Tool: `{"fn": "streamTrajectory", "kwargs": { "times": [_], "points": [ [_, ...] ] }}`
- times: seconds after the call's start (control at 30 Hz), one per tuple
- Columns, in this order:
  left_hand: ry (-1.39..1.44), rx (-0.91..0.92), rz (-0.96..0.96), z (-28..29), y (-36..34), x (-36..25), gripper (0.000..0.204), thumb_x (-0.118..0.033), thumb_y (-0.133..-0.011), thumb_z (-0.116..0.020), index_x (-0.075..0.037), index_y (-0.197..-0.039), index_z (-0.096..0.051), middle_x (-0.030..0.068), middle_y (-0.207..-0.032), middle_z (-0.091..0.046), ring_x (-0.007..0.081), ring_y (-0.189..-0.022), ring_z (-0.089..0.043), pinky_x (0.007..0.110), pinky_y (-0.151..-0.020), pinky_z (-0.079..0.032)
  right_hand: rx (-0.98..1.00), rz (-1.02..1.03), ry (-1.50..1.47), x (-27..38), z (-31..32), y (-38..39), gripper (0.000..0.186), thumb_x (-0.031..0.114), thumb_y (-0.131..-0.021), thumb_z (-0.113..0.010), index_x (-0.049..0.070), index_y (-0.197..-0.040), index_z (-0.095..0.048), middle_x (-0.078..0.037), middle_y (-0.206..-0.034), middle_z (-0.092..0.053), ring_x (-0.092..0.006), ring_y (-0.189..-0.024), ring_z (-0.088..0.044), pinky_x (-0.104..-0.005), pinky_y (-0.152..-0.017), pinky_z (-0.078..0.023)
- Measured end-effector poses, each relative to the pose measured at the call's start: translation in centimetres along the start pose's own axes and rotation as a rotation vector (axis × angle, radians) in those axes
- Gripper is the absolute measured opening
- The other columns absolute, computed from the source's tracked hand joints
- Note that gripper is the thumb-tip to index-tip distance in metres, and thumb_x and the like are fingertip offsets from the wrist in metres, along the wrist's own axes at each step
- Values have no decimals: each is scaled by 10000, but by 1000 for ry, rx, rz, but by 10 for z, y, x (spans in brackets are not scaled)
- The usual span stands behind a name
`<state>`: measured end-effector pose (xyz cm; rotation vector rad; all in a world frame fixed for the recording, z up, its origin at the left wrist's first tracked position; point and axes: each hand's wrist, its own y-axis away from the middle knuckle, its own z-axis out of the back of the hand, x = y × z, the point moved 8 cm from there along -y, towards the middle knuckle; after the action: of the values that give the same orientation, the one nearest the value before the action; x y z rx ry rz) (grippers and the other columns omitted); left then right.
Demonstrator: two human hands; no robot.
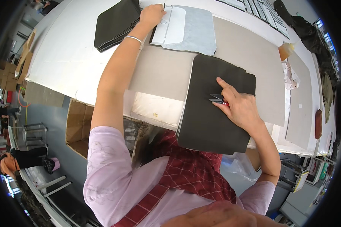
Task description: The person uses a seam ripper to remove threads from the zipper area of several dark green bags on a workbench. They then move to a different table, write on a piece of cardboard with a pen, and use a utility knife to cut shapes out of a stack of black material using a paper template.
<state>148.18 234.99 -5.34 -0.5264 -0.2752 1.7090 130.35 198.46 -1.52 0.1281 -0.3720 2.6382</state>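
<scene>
Nearest us, at three o'clock, a stack of black sheets [212, 128] overhangs the table [57, 56] edge, perhaps for easy reach. Our right hand [241, 108] lies over it, closed around small snips [216, 99] — blades poking past the thumb, forefinger stretched out, likely to steady the top sheet. Beyond, at twelve to one, lies a pale blue panel [199, 30]; our left hand [151, 16] reaches its left edge — we can't tell whether it pinches. Another black stack [115, 26] sits at eleven.

Grey floor [64, 123], metal stool [35, 127], white table [66, 49]
</scene>
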Motion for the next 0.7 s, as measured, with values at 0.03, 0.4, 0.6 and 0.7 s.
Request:
{"fn": "streamTrajectory", "kwargs": {
  "times": [0.03, 0.4, 0.6, 0.7],
  "points": [
    [25, 38, -61, 2, 0, -2, 272, -330, -897, -687, -60, -926, -685, 166, -846, -709, 366, -837, -687, 445, -737, -531, 1, -5, -7, 0, 1, 4, 358, 295, -829, -766, 32, -855, -524, -118, -1262, -664, -204, -568, -642, -312, -496, -504],
    [51, 18, 131, -7, 23, 6, 577, -360, -925, -657, -66, -1377, -452, 254, -993, -697, 442, -936, -674, 497, -837, -521, -53, -54, -76, -9, 2, 13, 339, 278, -824, -773, 31, -875, -546, -74, -1214, -690, -200, -558, -628, -308, -489, -495],
    [343, -81, 252, -23, 10, 10, 609, -435, -895, -674, -48, -1338, -517, 264, -1038, -692, 417, -988, -673, 449, -894, -513, -106, -54, -76, -14, 7, 8, 331, 285, -836, -759, 26, -886, -560, -71, -1214, -688, -219, -593, -655, -315, -519, -516],
    [367, 13, 308, -32, 2, 7, 658, -478, -909, -640, -33, -1374, -502, 280, -1209, -623, 420, -1128, -606, 468, -972, -470, -127, -62, -67, -26, 8, 5, 324, 293, -841, -752, 32, -886, -565, -66, -1220, -687, -233, -614, -665, -323, -535, -524]
  ]
}}
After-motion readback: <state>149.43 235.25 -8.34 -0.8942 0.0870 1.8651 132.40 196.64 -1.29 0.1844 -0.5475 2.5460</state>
